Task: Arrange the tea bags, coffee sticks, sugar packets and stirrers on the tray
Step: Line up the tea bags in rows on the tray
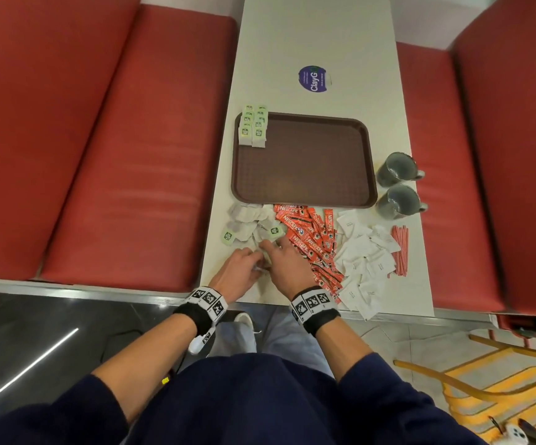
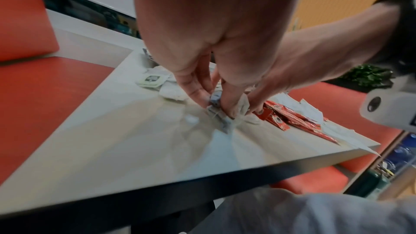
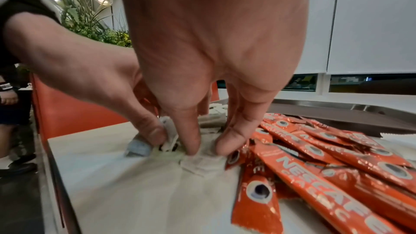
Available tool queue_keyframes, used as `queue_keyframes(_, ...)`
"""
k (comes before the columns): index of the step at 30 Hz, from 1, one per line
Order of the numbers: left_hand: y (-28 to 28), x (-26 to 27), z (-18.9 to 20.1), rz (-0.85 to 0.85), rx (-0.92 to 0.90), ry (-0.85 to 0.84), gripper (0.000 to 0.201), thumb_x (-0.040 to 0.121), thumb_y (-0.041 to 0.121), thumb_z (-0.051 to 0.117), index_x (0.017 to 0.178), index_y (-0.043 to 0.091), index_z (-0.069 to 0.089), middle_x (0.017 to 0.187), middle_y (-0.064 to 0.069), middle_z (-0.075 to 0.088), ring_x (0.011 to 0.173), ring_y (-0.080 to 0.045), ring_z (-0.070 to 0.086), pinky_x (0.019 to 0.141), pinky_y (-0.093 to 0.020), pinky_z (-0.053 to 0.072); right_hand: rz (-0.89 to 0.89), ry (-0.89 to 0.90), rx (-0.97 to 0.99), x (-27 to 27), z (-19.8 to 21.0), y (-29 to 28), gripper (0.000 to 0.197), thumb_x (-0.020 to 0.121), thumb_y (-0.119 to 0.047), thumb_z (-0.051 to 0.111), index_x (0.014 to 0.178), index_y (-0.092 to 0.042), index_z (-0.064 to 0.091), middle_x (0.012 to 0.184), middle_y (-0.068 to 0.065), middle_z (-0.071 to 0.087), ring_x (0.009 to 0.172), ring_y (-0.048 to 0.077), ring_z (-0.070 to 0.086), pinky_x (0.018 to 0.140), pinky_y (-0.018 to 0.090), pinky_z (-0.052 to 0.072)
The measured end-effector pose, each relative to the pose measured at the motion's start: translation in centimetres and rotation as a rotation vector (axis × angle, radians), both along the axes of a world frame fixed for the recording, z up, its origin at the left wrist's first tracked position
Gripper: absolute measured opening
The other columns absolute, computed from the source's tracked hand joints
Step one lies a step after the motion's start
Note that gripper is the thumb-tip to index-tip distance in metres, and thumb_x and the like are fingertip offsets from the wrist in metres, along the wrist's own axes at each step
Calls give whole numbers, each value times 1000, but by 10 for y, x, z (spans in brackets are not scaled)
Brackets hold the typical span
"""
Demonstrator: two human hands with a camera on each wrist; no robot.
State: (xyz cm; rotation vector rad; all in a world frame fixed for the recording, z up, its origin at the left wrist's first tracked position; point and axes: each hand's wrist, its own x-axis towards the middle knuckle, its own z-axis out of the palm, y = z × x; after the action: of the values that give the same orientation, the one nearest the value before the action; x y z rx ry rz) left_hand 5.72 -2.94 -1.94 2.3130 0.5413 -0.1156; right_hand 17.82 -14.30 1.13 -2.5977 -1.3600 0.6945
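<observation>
Paper tea bag point(image 2: 219, 113), soft and light, seems pinched by both hands' fingertips point(image 2: 198, 95) at six o'clock from the tray point(image 1: 305, 162).

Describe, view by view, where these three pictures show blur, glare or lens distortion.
Head view: wide-angle bending curves the benches; soft glare patch on the tray. Left wrist view: table streaks radially with motion blur; the left hand looms, soft. Right wrist view: glints on the coffee sticks; the right hand close and oversized, edges stretched.
</observation>
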Motion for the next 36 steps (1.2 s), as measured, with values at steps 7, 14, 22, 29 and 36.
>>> queue_keyframes(7,15,-2,3,83,-35,-37,20,95,12,77,103,24,63,95,4,65,93,-24,57,80,-40,48,-12,19,42,6,-1,10,37,100,-4,62,133,-20,56,121,16,60,98,41,71,74,45,57)
queue_keyframes(14,26,-3,8,189,-194,-99,28,106,9,59,126,29,64,108,2,55,79,-16,70,78,-37,62,-106,79,124,20,3,12,34,95,-5,63,122,-26,67,107,12,68,86,37,69,67,38,51)
queue_keyframes(22,13,-4,7,77,-117,78,30,101,26,72,126,17,58,122,3,45,102,-19,58,93,-35,50,-282,247,329,39,14,1,34,88,-8,79,111,-34,75,102,-5,83,80,16,74,75,35,58)
queue_keyframes(29,-4,-1,-5,-81,176,150,33,101,25,73,128,11,59,122,-8,55,108,-31,60,83,-46,54,-356,307,468,47,26,-2,20,94,-23,85,110,-34,79,103,-18,80,94,-4,71,84,15,52)
queue_keyframes(36,0,2,-10,-79,105,164,29,107,23,64,131,7,58,124,-10,54,118,-31,55,99,-46,49,-398,370,528,54,32,-5,16,95,-27,86,111,-26,82,100,-19,79,93,-14,68,77,3,44)
